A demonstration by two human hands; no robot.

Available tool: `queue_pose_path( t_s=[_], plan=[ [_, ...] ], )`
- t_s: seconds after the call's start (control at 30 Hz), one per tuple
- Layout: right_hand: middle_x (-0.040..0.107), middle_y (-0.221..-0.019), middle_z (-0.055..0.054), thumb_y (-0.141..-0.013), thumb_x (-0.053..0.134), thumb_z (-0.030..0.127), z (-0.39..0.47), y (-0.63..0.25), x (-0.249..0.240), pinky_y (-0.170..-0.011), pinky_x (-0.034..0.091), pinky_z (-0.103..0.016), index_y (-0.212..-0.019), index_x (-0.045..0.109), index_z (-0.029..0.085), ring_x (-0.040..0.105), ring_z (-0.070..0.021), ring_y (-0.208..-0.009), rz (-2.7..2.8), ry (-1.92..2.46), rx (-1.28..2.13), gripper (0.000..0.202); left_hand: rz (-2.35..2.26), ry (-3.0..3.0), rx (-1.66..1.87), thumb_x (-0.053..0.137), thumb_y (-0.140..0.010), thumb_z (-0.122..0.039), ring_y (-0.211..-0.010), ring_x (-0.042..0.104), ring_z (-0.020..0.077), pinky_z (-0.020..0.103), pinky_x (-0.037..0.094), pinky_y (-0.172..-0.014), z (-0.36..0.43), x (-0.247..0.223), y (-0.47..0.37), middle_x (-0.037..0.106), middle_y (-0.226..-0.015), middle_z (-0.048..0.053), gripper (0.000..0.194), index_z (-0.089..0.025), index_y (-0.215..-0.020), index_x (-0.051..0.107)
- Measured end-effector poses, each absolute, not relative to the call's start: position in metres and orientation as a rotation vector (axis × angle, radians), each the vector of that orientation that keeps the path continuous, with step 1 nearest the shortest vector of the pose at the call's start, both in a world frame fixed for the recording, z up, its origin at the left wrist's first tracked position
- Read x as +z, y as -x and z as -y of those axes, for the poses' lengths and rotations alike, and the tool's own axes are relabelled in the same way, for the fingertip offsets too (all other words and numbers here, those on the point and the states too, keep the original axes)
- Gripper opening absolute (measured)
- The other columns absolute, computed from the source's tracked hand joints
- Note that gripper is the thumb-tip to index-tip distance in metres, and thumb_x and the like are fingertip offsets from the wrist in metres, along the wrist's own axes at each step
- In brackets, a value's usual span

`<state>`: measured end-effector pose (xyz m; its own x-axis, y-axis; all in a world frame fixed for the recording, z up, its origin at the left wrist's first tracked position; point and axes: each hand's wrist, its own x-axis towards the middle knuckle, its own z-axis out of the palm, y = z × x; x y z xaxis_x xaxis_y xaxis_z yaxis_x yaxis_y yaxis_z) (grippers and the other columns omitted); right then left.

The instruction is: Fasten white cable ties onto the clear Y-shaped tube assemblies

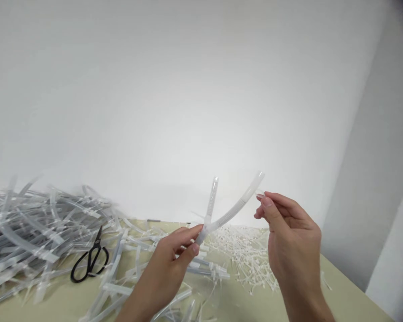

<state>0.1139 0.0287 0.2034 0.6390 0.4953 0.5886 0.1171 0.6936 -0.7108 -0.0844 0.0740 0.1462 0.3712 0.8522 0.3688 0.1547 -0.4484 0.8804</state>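
Note:
Between the thumb and fingers of my left hand (173,259) is the lower end of a translucent, branched tube piece (233,212). One short branch points up and a longer one curves up to the right; a thin white tail sticks out leftward near the joint. My right hand (289,237) is raised at the right, its thumb and index finger pinched on a small, thin white strip (260,195) beside the tip of the longer branch. Most of that strip is hidden or too faint to follow, perhaps a cable tie.
A large heap of translucent tubes (23,232) covers the table's left side. Black-handled scissors (90,259) lie beside it. Many small white ties (251,259) are scattered behind my hands. More tubes (114,268) lie at the front on the greenish table (352,299). A white wall (188,89) stands behind.

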Motion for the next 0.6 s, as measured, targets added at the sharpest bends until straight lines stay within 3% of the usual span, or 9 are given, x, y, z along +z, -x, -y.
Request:
queue_pose_path(
  t_s=[0.13, 0.4, 0.6],
  plan=[
    [0.064, -0.07, -0.002, -0.071, 0.073, 0.036, -0.029, -0.116, 0.205, -0.06, 0.048, -0.032, -0.09, 0.07, 0.02, 0.057, -0.015, -0.064, 0.808, 0.781, 0.208, 0.024, -0.928, -1.892, 1.126, 0.056, -0.085, -0.037, -0.097, 0.054, 0.0226, 0.033, 0.043, -0.083, -0.078, 0.145, 0.085, 0.061, -0.113, 0.002, 0.035, -0.034, -0.119, 0.061],
    [0.063, -0.07, 0.001, -0.072, 0.073, 0.035, -0.029, -0.126, 0.209, -0.065, 0.049, -0.033, -0.09, 0.071, 0.022, 0.057, -0.0129, -0.064, 0.772, 0.768, 0.168, 0.022, -1.004, -1.965, 1.086, 0.055, -0.085, -0.038, -0.091, 0.054, 0.0222, 0.033, 0.043, -0.08, -0.082, 0.147, 0.083, 0.062, -0.11, 0.002, 0.035, -0.036, -0.12, 0.06],
    [0.069, -0.086, -0.003, -0.072, 0.073, 0.035, -0.027, -0.136, 0.208, -0.063, 0.05, -0.033, -0.093, 0.072, 0.024, 0.06, -0.0144, -0.067, 0.864, 0.858, 0.179, 0.024, -1.054, -1.969, 1.112, 0.055, -0.085, -0.038, -0.088, 0.055, 0.0214, 0.032, 0.043, -0.078, -0.08, 0.149, 0.086, 0.062, -0.108, 0.002, 0.036, -0.036, -0.121, 0.059]
  ],
)
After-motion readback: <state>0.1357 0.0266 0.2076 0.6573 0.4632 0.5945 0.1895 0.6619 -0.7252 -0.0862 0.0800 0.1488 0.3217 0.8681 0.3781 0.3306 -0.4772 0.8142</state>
